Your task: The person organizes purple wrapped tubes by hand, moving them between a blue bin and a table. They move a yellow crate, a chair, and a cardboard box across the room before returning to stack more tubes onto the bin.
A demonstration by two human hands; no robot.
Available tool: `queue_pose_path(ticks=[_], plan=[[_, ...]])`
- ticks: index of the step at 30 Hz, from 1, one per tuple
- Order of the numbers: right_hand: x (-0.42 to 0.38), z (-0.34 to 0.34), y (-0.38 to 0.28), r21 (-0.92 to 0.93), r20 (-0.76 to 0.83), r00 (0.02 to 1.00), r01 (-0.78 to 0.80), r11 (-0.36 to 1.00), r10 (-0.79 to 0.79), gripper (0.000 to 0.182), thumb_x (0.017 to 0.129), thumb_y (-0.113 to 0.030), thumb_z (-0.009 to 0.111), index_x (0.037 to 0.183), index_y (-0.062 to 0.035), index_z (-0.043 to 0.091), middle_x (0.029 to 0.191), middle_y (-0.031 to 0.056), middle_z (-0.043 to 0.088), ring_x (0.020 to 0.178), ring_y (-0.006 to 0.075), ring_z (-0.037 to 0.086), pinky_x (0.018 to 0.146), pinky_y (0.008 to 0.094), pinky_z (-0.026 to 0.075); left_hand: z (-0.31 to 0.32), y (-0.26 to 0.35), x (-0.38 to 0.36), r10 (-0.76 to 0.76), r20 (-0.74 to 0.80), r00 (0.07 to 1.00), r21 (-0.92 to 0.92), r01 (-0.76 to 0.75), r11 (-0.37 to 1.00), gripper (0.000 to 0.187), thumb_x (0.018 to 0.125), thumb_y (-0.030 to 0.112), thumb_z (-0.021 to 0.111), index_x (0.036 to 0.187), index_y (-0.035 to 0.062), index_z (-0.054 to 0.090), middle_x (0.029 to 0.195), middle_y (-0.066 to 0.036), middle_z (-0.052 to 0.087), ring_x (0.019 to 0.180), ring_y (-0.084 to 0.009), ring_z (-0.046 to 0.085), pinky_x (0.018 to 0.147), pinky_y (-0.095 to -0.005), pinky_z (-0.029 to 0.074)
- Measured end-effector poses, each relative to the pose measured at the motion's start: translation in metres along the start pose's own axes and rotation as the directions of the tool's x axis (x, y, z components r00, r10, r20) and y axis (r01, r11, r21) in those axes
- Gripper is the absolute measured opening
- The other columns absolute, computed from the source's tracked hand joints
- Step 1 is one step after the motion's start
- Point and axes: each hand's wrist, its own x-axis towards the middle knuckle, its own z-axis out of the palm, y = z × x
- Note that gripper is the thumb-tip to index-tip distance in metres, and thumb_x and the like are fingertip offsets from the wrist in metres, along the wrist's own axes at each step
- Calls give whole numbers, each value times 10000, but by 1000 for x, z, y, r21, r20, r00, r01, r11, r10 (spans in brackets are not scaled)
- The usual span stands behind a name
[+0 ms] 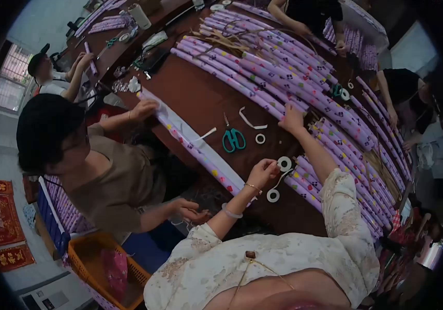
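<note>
From my remote seat, the wearer's left hand (263,170) was at the table's near side, thumb & forefinger pinching a small white tape roll (284,164), other fingers curled; a strip of tape ran down from it to a second white roll (273,195) lying flat on the brown tabletop (200,98). Right hand (291,120) was stretched out, fingers spread & pressed flat on the bundle of long purple patterned paper-wrapped tubes (283,77) fanned across the far half of the table. My read: the tape roll was v. light, stiff ring, sticky on the free end, so best held by the rim or through the core, not by the strip. The tubes looked light but long & whippy, prob. smooth paper, apt to roll; I'd grip one near mid-length or pin it flat w/ the palm. Teal-handled scissors (234,139) lay near, w/ a third small roll (260,138) just beside them. One flat purple wrapped length (195,150) ran along the table edge; a co-worker's hand (144,109) rested on its far end. Containers: an orange plastic basket (84,258) on the floor at lower left held sth pinkish, couldn't tell what. A blue crate (50,217) behind the co-worker held more purple tubes stood side by side.
</note>
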Motion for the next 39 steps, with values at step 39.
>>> queue_pose_path(ticks=[39], plan=[[-395, -130, 58, 561, 595, 579, -796, -227, -558, 576, 769, -181, 554, 1246, 48, 328, 1162, 155, 484, 1039, 234, 506, 895, 348, 405, 68, 38, -56, 168, 242, 956, -496, -27, 868, 475, 774, 102, 610, 1185, 48, 378, 1111, -95, 525, 1012, -252, 533, 811, -380, 463]])
